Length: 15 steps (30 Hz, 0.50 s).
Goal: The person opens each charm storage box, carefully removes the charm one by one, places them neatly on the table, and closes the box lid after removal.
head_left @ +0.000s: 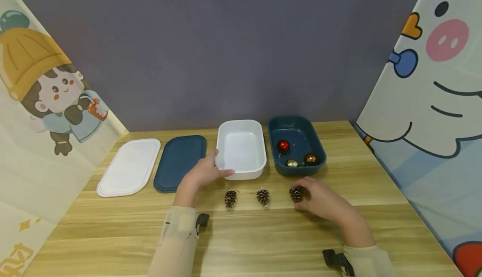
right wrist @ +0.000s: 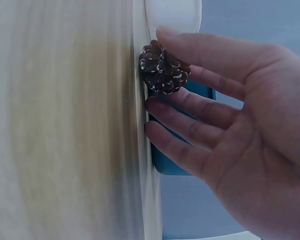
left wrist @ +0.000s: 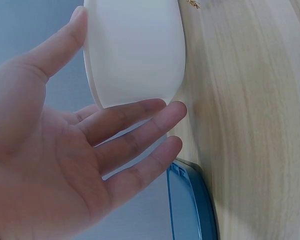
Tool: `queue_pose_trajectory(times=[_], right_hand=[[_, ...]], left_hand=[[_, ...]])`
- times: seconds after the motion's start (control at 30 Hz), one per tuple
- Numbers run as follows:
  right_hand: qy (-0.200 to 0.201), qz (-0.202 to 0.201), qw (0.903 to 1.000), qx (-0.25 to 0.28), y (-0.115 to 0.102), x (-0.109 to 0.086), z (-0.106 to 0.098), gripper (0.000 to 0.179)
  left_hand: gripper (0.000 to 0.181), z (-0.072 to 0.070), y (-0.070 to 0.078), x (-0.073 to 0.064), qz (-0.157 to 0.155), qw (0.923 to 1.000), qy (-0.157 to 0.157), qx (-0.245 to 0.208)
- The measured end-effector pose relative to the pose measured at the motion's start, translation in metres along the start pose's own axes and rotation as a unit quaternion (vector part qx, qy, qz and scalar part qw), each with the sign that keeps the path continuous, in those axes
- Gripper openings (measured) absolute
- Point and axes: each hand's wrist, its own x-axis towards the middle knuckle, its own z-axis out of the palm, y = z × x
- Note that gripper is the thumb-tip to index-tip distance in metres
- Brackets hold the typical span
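Watching right hand pinch pinecone between thumb and fingers, in front of blue box; left hand, fingers spread, touches white box. I judge pinecone light, stiff, brittle-edged; I'd grip round middle, gently.

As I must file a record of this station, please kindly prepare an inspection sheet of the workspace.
Surface: wood-grain table.
Job's things: white box; blue box holding red ball, gold ball, bronze ball; left pine cone and middle pine cone on the table; right pine cone; white lid and blue lid lying flat.
Clutter: nothing seen.
Left hand: touches the white box near its front-left corner.
Right hand: pinches the right pine cone.
Cables: nothing seen.
Surroundings: grey wall behind; left cartoon panel, right cartoon panel.
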Motion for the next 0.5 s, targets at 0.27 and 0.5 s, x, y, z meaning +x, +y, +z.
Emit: queue_pose_trajectory(times=[0.27,0.5], right_hand=[[0.002,-0.006,0.9999,-0.011,-0.0048,0.0032,0.0018,0.051],[0.002,0.001,0.9999,-0.01,-0.0053,0.0034,0.002,0.052]], left_hand=[[0.109,-0.0015,0.0004,-0.0007,0.0,1.0,0.001,0.0],[0.106,-0.0008,0.0017,-0.0012,0.0,1.0,0.001,-0.006]])
